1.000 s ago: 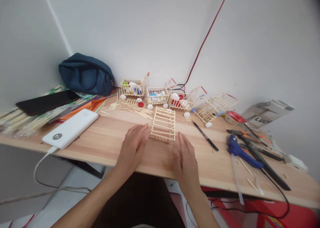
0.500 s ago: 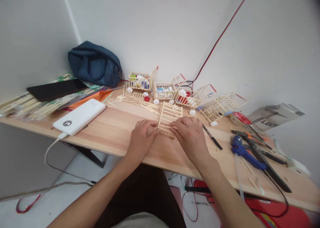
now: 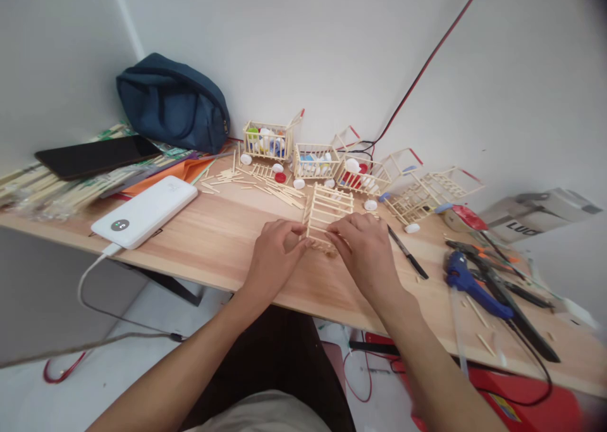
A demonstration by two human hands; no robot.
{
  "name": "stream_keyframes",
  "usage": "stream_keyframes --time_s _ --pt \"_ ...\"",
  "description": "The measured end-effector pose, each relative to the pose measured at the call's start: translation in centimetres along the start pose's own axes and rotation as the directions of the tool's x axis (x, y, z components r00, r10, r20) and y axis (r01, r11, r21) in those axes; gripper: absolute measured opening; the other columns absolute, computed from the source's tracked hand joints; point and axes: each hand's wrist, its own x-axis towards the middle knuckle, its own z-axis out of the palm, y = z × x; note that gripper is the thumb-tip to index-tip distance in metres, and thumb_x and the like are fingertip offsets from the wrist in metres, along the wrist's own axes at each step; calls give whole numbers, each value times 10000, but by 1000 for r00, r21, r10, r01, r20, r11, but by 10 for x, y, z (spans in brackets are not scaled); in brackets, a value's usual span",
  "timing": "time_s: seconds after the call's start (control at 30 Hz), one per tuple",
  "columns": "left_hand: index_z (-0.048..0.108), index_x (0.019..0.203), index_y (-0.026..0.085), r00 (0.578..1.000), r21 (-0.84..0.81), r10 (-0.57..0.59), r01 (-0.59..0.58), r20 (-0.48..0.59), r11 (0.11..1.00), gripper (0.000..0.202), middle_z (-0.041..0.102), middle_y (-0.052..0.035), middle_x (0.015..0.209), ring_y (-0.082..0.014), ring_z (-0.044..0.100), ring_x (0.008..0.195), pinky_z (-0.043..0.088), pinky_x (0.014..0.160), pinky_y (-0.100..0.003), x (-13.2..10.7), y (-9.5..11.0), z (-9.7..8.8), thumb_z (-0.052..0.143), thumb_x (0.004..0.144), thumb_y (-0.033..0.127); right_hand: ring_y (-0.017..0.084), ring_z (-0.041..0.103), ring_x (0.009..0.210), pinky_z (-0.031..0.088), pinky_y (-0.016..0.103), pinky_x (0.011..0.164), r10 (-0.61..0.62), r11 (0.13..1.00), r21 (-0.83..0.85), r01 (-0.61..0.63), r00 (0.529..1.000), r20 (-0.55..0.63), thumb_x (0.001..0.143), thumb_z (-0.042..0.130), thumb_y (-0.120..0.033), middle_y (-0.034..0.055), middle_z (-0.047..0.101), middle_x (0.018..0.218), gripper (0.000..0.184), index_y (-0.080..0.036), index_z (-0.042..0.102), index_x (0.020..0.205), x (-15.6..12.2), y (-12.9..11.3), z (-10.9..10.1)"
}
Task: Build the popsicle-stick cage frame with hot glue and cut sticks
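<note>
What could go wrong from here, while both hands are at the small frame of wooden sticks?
The thin, pale wooden-stick frame could bend or crack if the left hand and right hand press too hard. Pushed away, it might bump the second pale wooden cart from the left, behind it. The black cable of the blue plastic glue gun hangs over the front edge of the pale wooden table; a snag could drag the gun.

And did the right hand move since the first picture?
Yes. Judged against the near edge of the table, the right hand went forward, away from that edge, and its fingers are now at the stick frame.
</note>
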Motion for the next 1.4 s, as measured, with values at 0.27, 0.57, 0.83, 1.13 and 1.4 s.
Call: stream_keyframes --time_s 0.27,0.57,0.83,1.13,1.4 --pt "657 1011 202 1000 -3 -16 16 4 1000 195 689 -29 1069 -208 580 1074 438 945 -352 0 -1 1 661 816 209 217 510 821 282 341 730 1 1000 4 -1 1000 -16 921 585 -290 33 623 814 149 -198 658 829 -1 1 3" --pt "603 997 224 998 -118 -68 69 13 991 178 692 -10 1066 -181 619 1047 438 934 -339 1 1 1 637 824 203 213 511 814 279 341 739 17 1000 27 -16 999 -35 930 568 -294 34 628 797 174 -196 649 813 -2 1 4" --pt "580 985 224 998 -118 -66 65 -7 991 195 700 -13 1045 -184 630 1035 446 930 -341 0 1 1 651 806 191 212 518 821 271 341 726 4 1000 24 -3 999 -40 935 561 -305 32 624 805 173 -209 647 820 -3 3 5" --pt "563 973 227 999 -114 -48 47 -5 992 187 696 2 1023 -178 629 1023 445 924 -334 0 1 1 650 810 199 211 504 818 273 340 725 8 1000 10 -7 999 -35 931 565 -290 35 625 810 172 -198 650 813 -2 1 3" --pt "553 976 233 1000 -63 -10 9 -5 998 175 695 8 1020 -181 631 1021 448 922 -326 0 0 1 632 823 206 211 512 815 267 337 721 10 1000 18 -9 999 -33 933 562 -270 37 627 803 180 -194 641 791 -1 0 3"
